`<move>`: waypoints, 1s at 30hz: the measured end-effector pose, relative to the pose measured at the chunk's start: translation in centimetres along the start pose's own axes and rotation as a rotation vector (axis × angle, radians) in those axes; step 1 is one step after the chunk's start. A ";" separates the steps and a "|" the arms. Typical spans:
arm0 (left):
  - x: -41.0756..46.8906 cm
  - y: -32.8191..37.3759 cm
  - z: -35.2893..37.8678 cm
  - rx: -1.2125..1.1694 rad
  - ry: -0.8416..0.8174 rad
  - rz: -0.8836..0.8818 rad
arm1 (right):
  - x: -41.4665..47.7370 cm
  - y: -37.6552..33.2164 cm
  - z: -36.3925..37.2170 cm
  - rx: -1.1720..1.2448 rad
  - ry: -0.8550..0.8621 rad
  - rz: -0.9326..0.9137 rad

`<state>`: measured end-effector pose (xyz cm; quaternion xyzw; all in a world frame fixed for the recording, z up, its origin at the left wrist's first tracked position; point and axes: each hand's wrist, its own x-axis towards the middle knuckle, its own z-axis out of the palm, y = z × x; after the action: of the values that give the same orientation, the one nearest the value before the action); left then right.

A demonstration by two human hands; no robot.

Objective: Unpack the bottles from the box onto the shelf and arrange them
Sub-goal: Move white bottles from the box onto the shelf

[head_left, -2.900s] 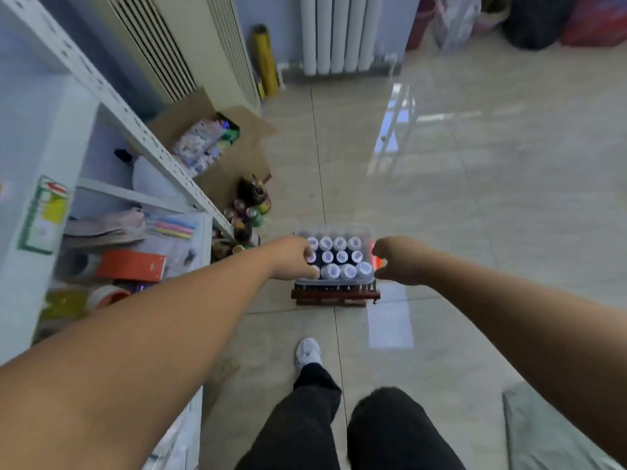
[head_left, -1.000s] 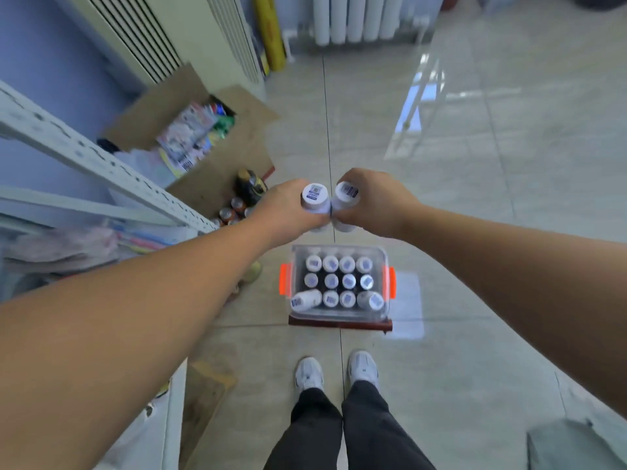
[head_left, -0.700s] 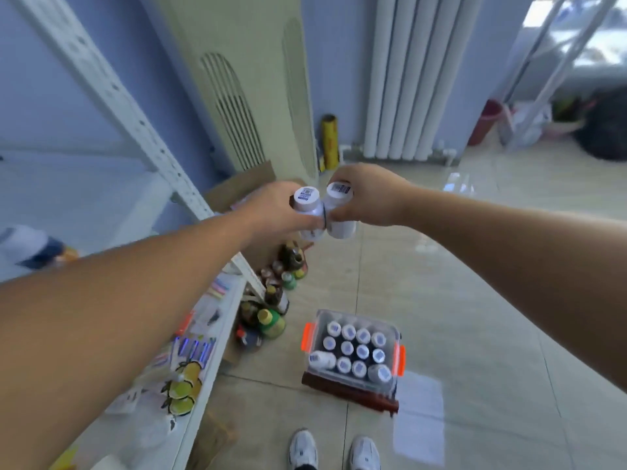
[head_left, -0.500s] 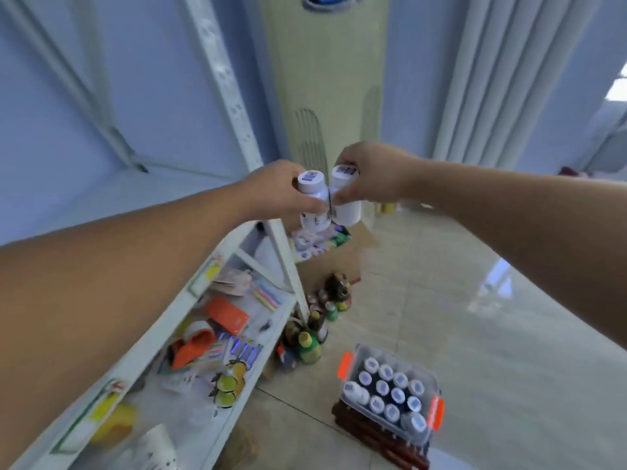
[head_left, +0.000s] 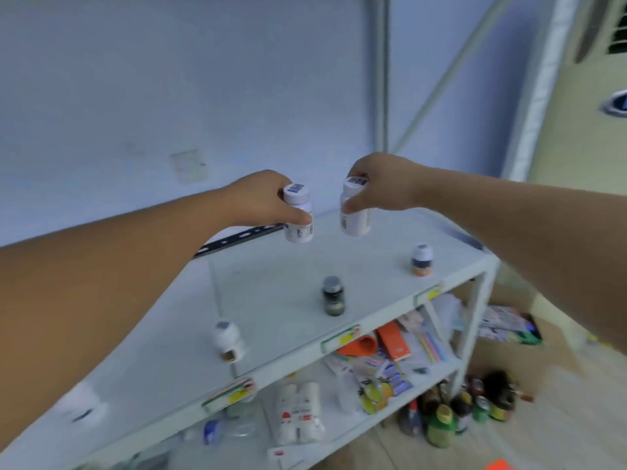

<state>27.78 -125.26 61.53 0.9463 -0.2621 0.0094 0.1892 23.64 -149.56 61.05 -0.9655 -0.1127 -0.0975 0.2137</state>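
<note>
**Two bottles up from the box, held over the top shelf**

Both hands have come up from the box on the floor and swung to the shelf. The two bottles, held cap to cap half a second ago, now hang a little apart. The left hand (head_left: 264, 198) wraps fingers and thumb round the upper body of the left bottle (head_left: 299, 225). The right hand (head_left: 380, 184) pinches the right bottle (head_left: 355, 220) just under its cap, thumb in front. Both bottles are upright and clear of the top shelf (head_left: 271, 273), over its back part toward the right end.

Three bottles already stand on that board, well apart from one another, in a loose line toward the front edge. A white bottle with an orange base (head_left: 421, 259) is near the front right corner, a dark bottle (head_left: 333, 296) is about the middle, and a white bottle (head_left: 228, 339) is further left. A pale blur (head_left: 84, 410) near the front left may be another, but motion smear makes that impossible to say.

By my reading the job is at an early stage. A few bottles are up, two are about to be set down, and nothing on the board is lined up yet. The box is out of view now, except perhaps for an orange scrap (head_left: 497, 465) at the bottom edge, but it was mostly full half a second ago. Setting these two down, more trips and tidying into rows remain.
</note>
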 end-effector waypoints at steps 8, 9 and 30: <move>-19.3 -15.5 -8.8 0.018 0.075 -0.288 | 4.3 -20.9 10.3 0.103 -0.146 -0.211; -21.6 -17.0 -9.6 0.019 0.077 -0.321 | 4.6 -23.1 11.4 0.105 -0.156 -0.236; -28.5 -36.3 -5.3 -0.035 0.027 -0.568 | 18.3 -38.8 28.5 0.066 -0.330 -0.395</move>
<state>21.75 -80.56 50.32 0.9782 0.0157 -0.0361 0.2040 35.05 -99.71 55.22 -0.9200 -0.3357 0.0252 0.2008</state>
